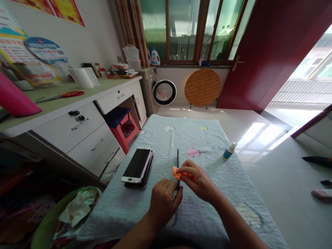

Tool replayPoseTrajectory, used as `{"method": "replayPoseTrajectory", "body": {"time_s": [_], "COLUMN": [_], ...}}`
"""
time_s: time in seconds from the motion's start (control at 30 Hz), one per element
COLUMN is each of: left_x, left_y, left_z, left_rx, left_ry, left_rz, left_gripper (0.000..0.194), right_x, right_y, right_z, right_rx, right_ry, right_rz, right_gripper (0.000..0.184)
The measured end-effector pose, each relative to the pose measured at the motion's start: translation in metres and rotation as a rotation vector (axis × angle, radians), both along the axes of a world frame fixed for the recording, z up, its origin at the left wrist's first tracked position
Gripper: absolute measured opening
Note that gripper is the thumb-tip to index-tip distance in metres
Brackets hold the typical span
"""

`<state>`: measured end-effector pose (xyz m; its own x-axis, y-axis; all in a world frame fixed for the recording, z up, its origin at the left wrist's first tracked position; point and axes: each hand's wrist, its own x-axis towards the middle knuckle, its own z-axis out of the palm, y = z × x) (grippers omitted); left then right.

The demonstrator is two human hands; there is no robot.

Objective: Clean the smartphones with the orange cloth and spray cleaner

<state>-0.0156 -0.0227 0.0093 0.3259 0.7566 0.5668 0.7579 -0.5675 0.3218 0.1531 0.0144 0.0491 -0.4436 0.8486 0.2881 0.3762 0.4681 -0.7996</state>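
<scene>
My left hand (164, 197) is closed on the near end of a dark phone (178, 155), which stands on its edge so that only a narrow strip of it shows. An orange cloth (176, 172) is pinched in my right hand (198, 180) and pressed against the phone's side, around the middle of its length. Left of my hands lies a small stack of phones, with a white phone (137, 165) on top, dark screen upward. A small spray bottle (229, 151) with a white cap and blue-green label stands to the right.
A light blue patterned cloth (160, 138) covers the table. To the left is a white desk (85, 128) with scissors (70, 94) on it, and a red stool (126, 129) under it. A green bin (46, 221) with crumpled tissue sits at lower left.
</scene>
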Motion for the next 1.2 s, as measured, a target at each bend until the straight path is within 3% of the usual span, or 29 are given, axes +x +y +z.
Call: {"method": "replayPoseTrajectory", "body": {"time_s": [0.23, 0.4, 0.6, 0.83, 1.0, 1.1, 1.2], "left_x": [-0.005, -0.018, -0.020, -0.019, -0.021, -0.022, -0.021], "left_y": [-0.008, -0.008, -0.006, -0.005, -0.002, -0.002, -0.002], "left_z": [0.007, 0.017, 0.015, 0.011, 0.006, 0.003, 0.002], "left_rx": [0.010, 0.093, 0.025, 0.102, 0.081, 0.079, 0.094], "left_ry": [-0.058, -0.064, -0.157, -0.100, -0.118, -0.156, -0.206], "left_rz": [-0.058, -0.185, -0.196, -0.153, -0.160, -0.157, -0.143], "left_gripper": [0.015, 0.017, 0.014, 0.014, 0.014, 0.015, 0.015], "right_x": [0.006, -0.001, -0.003, -0.005, -0.012, -0.015, -0.017], "right_y": [-0.008, -0.003, 0.004, 0.039, 0.073, 0.088, 0.100], "right_z": [-0.004, 0.000, 0.005, 0.005, 0.006, 0.000, -0.013], "right_rx": [-0.024, -0.013, 0.056, 0.151, 0.102, 0.042, -0.093], "right_ry": [0.014, -0.029, -0.107, -0.184, -0.243, -0.167, 0.039], "right_rz": [0.004, 0.031, 0.026, 0.001, -0.096, -0.163, -0.270], "right_gripper": [0.023, 0.019, 0.020, 0.022, 0.023, 0.023, 0.021]}}
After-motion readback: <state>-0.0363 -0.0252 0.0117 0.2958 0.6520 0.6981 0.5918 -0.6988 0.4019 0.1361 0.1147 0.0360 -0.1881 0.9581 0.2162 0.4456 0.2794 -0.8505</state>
